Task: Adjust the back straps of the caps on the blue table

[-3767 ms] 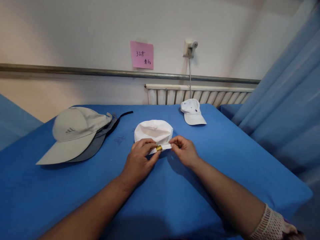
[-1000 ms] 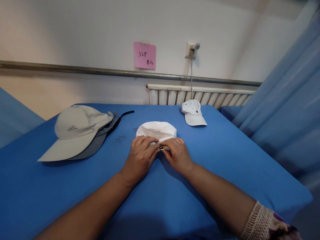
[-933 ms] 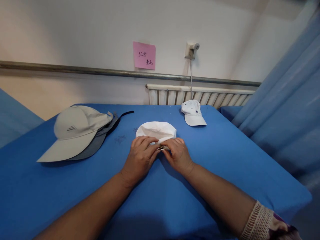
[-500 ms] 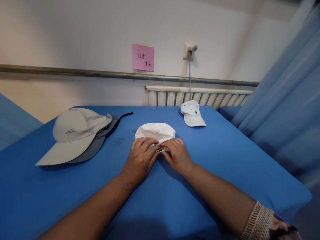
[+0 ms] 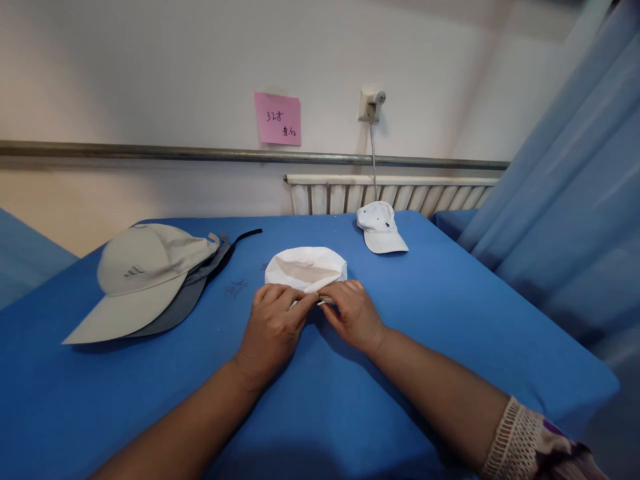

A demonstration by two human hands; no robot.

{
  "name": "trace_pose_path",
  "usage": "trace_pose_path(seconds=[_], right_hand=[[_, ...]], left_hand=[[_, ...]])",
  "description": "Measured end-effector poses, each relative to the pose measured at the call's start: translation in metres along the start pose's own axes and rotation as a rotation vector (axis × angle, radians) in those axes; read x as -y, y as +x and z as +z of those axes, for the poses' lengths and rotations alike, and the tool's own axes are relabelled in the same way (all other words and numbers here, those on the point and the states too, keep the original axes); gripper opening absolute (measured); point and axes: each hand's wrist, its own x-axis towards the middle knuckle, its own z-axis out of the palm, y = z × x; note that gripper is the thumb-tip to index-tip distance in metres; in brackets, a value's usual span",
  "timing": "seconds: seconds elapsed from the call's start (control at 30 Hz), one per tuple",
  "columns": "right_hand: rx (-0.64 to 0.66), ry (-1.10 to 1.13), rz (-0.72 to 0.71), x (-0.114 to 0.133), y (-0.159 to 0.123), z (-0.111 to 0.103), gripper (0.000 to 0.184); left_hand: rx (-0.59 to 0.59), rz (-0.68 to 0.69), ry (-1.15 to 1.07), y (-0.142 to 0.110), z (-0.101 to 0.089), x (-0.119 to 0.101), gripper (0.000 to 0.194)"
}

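A white cap [image 5: 306, 262] lies in front of me on the blue-covered table, its hollow inside partly showing. At its near edge, my left hand [image 5: 276, 320] grips the rim and strap from the left, fingers closed. My right hand [image 5: 352, 312] pinches the strap from the right. Between the two hands a small metal buckle [image 5: 320, 300] shows, mostly covered by the fingertips. The cap's brim is hidden from view.
To the left, a beige cap [image 5: 145, 267] rests on dark grey and black ones. A small white cap [image 5: 383, 229] sits at the back right. Behind the blue table [image 5: 450, 300] are a radiator [image 5: 345, 197] and a rail [image 5: 200, 155]. A blue curtain [image 5: 560, 180] hangs right.
The view has shifted slightly. My left fingers have moved a little over the strap and now cover more of the buckle. Both hands stay on the white cap.
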Motion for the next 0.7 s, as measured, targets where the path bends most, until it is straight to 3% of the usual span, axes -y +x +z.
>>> trace_pose_path(seconds=[0.33,0.7], right_hand=[[-0.024,0.008,0.004,0.0009,-0.0003,-0.0011,0.016],[-0.063,0.04,-0.028,-0.0046,-0.0003,0.0024,0.019]], left_hand=[[0.065,-0.02,-0.017,-0.0002,-0.0036,0.0001,0.032],[-0.013,-0.063,-0.041,0.002,0.0028,0.001,0.019]])
